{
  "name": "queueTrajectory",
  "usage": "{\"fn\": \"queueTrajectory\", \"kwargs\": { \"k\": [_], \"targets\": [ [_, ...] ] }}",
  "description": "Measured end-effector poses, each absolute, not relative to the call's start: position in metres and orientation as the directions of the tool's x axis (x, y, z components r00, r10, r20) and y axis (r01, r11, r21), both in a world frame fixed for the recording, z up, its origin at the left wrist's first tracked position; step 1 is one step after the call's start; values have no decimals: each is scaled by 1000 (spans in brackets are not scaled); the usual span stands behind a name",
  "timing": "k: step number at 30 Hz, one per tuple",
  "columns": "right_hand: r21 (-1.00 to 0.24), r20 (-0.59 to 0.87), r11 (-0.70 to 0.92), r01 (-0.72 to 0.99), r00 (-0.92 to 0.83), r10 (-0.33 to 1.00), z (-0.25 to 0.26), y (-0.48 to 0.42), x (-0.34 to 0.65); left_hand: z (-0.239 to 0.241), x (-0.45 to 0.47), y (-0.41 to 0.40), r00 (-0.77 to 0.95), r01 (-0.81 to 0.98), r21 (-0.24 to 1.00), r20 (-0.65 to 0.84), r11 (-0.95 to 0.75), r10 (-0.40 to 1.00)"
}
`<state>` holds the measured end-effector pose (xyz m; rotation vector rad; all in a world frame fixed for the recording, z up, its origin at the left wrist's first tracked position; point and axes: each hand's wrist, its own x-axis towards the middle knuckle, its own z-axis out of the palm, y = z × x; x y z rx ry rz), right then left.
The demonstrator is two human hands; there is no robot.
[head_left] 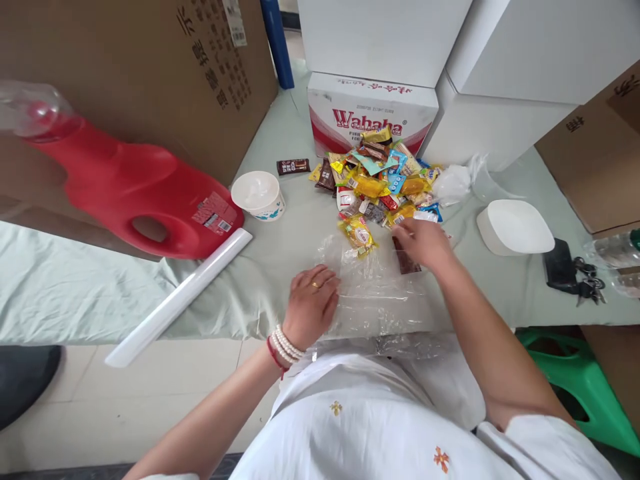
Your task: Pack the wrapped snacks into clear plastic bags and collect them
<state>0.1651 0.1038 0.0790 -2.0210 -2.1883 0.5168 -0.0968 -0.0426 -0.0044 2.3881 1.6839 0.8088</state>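
A pile of wrapped snacks (373, 183) in many colours lies in the middle of the table. In front of it a clear plastic bag (370, 303) is spread flat, reaching over the table's front edge. My left hand (313, 303) is closed on the bag's left side, with its fingers curled over the film. At the front of the pile is my right hand (425, 240), its fingertips pinched together beside a yellow snack packet (403, 213); what they hold is hidden. Under that hand lies a dark brown packet (407, 259). Another yellow packet (359, 233) rests at the bag's far end.
At left stand a red jug (150, 177), a white roll (185, 293) and a paper cup (258, 195). Behind the pile is a Wahaha carton (373, 100). To the right are a white bowl (517, 227), keys (589, 280) and a green stool (585, 393).
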Motion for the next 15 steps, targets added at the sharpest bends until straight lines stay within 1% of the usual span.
{"fn": "queueTrajectory", "kwargs": {
  "k": [2, 4, 6, 8, 9, 10, 12, 14, 15],
  "targets": [
    [-274, -245, 82, 958, -152, 958, 64, 121, 126, -16, -90, -41, 292, 879, 317, 230, -356, 928],
    [-283, -309, 121, 951, -210, 928, 46, 130, 101, -28, -86, -41, 307, 905, 265, 137, -333, 942],
    [-355, -343, 104, 929, -233, 910, 29, 132, 96, -34, -85, -42, 318, 913, 238, 89, -330, 944],
    [-479, -346, 44, 877, -235, 909, 20, 131, 109, -36, -86, -44, 320, 915, 235, 69, -327, 945],
    [-542, -323, 25, 840, -236, 916, 20, 130, 121, -36, -86, -45, 318, 915, 241, 65, -324, 946],
    [-595, -273, 21, 803, -227, 935, 23, 129, 134, -35, -86, -45, 316, 914, 249, 61, -321, 947],
    [-656, -83, 57, 752, -146, 986, 36, 124, 160, -34, -86, -46, 308, 912, 269, 52, -311, 950],
    [-677, 145, 127, 725, -38, 989, 57, 115, 177, -34, -85, -46, 300, 909, 289, 46, -300, 953],
    [-679, 237, 181, 712, -21, 971, 66, 107, 181, -34, -84, -45, 296, 908, 297, 47, -296, 954]
  ]
}}
